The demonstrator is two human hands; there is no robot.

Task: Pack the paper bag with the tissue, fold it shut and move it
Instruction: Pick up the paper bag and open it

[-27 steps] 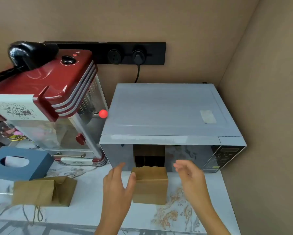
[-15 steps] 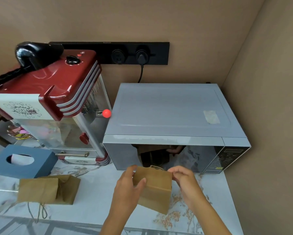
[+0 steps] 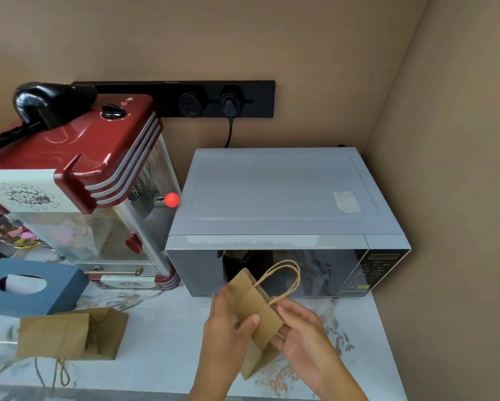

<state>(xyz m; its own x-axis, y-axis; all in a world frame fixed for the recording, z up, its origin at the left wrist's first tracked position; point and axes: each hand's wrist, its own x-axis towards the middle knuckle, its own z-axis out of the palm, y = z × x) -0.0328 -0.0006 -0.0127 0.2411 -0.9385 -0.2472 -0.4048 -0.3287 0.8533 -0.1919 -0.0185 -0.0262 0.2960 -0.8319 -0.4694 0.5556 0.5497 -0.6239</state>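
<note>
A small brown paper bag (image 3: 250,299) with twine handles is held tilted above the marble counter in front of the microwave. My left hand (image 3: 228,328) grips its left side with the thumb across the front. My right hand (image 3: 300,331) pinches its right edge, just below the handle loops, which stand up free. A blue tissue box (image 3: 28,287) with white tissue showing in its oval opening sits at the far left. A second brown paper bag (image 3: 69,332) lies flat on the counter near the tissue box.
A grey microwave (image 3: 283,198) fills the back right corner against the wall. A red popcorn machine (image 3: 78,175) stands to its left. The marble counter (image 3: 162,342) runs between the lying bag and my hands; its front edge is close below.
Both hands closed on the small bag, lifted it off the counter and tilted it. Its handle loops now stick up on the right. The view shifted slightly.
</note>
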